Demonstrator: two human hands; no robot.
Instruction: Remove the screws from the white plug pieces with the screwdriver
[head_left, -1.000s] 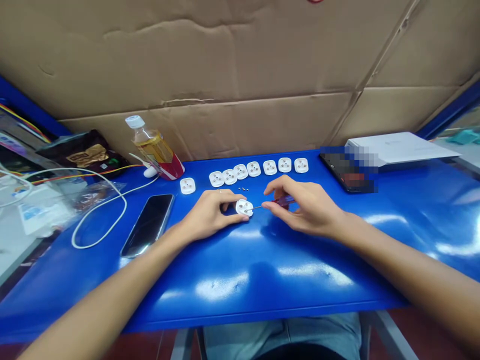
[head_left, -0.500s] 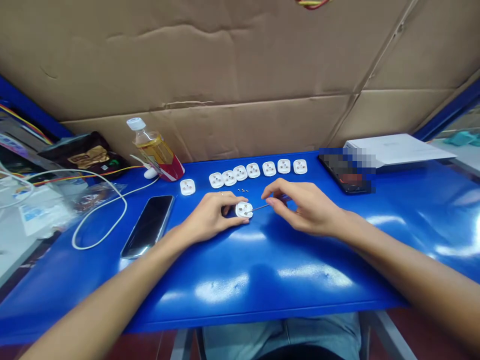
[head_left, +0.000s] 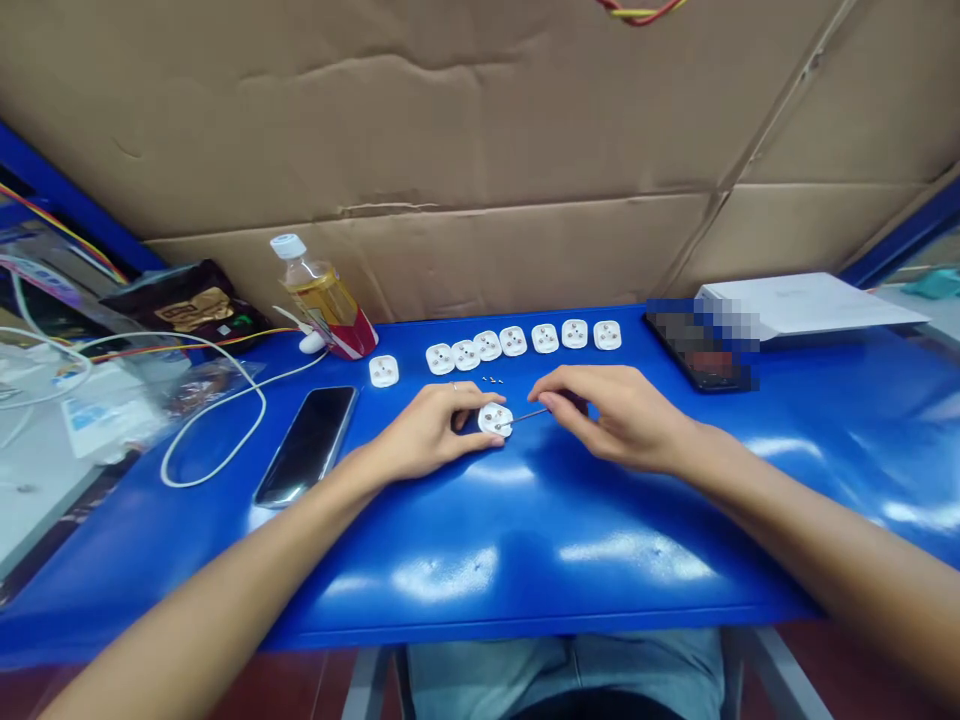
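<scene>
My left hand [head_left: 427,435] pinches a small round white plug part [head_left: 495,418] flat on the blue table [head_left: 525,540]. My right hand [head_left: 619,415] grips a small screwdriver [head_left: 534,413] with a dark handle; its thin shaft points left with the tip on the part. A few tiny screws [head_left: 492,380] lie just behind the part. A row of several similar white parts [head_left: 525,340] lines the table's far side, and one more white part [head_left: 383,371] sits apart to their left.
A black phone [head_left: 307,443] lies left of my left hand, beside a looped white cable [head_left: 225,410]. A tea bottle [head_left: 322,297] leans at the back left. A dark tablet [head_left: 694,350] and a white box [head_left: 802,302] sit at the back right. Cardboard [head_left: 480,150] walls the rear.
The view has shifted slightly to the right. My right fingers have moved along the screwdriver handle, hiding more of it. The part stays in my left hand's pinch.
</scene>
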